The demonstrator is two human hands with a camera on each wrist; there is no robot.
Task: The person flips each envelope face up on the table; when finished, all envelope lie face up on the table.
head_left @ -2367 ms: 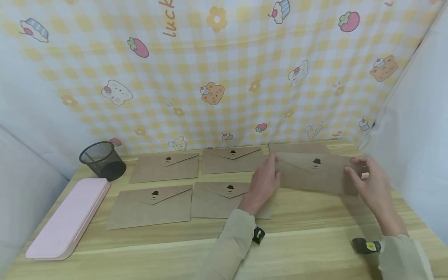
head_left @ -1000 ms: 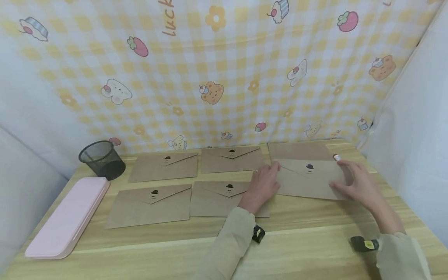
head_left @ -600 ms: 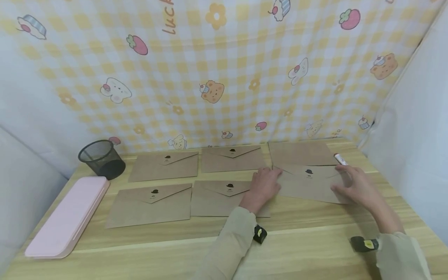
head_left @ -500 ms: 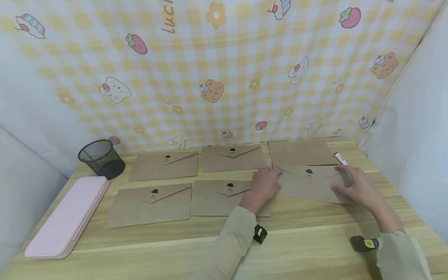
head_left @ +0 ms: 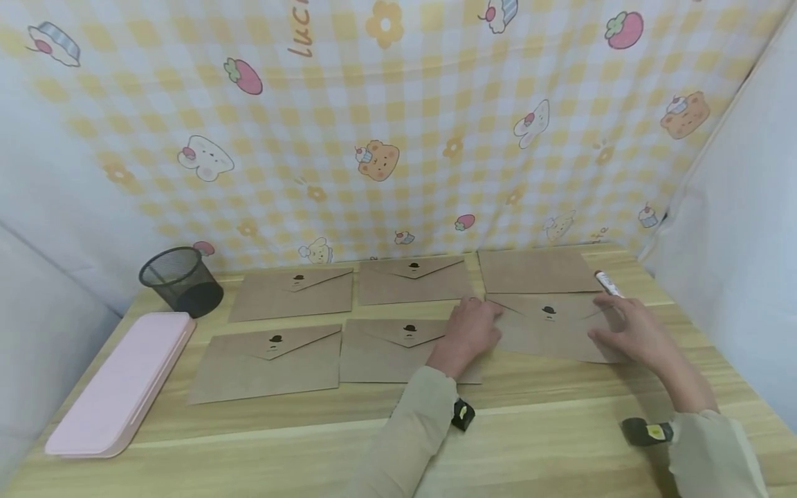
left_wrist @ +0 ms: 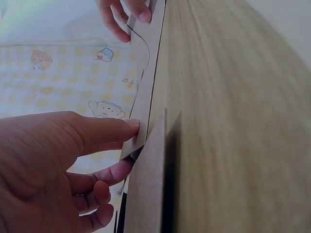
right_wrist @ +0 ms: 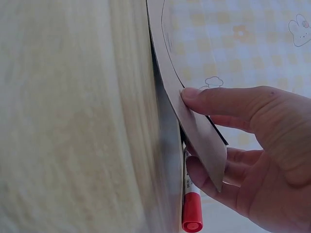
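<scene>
A brown envelope (head_left: 551,325) with a small black hat seal lies low over the wooden table (head_left: 548,429), in front of a plain-faced envelope (head_left: 535,271). My left hand (head_left: 470,332) pinches its left corner, thumb on top and fingers beneath, as the left wrist view shows on the envelope (left_wrist: 146,73). My right hand (head_left: 625,332) pinches the right end, which is still raised off the wood, seen as the envelope (right_wrist: 194,126) in the right wrist view. A red-capped marker (head_left: 607,283) lies just behind my right fingers, the same marker (right_wrist: 192,213) showing under the envelope's edge.
Two more sealed envelopes (head_left: 292,294) (head_left: 414,280) lie in the back row and two (head_left: 268,356) (head_left: 392,349) in the front row. A black mesh pen cup (head_left: 182,280) and a pink case (head_left: 118,387) stand at the left. A checked curtain hangs behind.
Both hands have brought the envelope down from a raised hold to nearly flat on the table, slightly nearer to me. The marker has come into sight behind my right hand.
</scene>
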